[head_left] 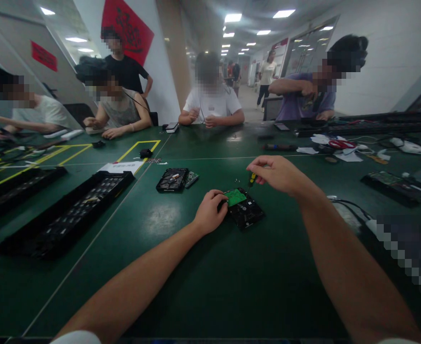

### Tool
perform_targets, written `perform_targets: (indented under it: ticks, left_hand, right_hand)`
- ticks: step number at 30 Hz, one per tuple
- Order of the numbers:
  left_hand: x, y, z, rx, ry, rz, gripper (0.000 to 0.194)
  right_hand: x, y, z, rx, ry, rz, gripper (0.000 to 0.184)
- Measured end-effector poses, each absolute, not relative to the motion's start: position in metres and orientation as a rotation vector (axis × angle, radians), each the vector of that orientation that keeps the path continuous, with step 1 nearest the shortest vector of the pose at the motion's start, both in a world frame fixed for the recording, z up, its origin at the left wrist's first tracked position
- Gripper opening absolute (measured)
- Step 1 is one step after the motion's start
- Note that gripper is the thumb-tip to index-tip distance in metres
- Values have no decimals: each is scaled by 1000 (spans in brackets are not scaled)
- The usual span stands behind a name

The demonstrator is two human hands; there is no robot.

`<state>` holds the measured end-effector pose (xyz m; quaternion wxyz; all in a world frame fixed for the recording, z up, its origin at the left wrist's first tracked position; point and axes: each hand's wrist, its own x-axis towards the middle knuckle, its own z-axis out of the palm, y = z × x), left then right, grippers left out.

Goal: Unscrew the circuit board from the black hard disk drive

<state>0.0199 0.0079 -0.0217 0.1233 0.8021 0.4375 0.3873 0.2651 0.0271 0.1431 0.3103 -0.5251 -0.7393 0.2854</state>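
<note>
A black hard drive with a green circuit board on its upper face lies on the green table before me. My left hand grips the drive's left edge, its fingers curled and partly hidden. Over the far right side of the board, my right hand pinches a small screwdriver with a yellow and black handle. The screwdriver stands nearly upright, its thin shaft pointing down at the board's edge; whether the tip touches a screw I cannot tell. A few tiny screws lie just beyond the drive.
Left of my hands sit another black drive and a loose circuit board. Long black trays fill the left side. At right are a drive with a board, cables and a pixelated device. Several people sit around the table.
</note>
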Motion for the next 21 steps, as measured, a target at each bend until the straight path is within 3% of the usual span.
perform_targets:
  ticks: [21]
  left_hand:
    - [19, 8, -23, 2352, 1275, 1129, 22]
  right_hand:
    - [268, 22, 149, -1339, -2012, 695, 17]
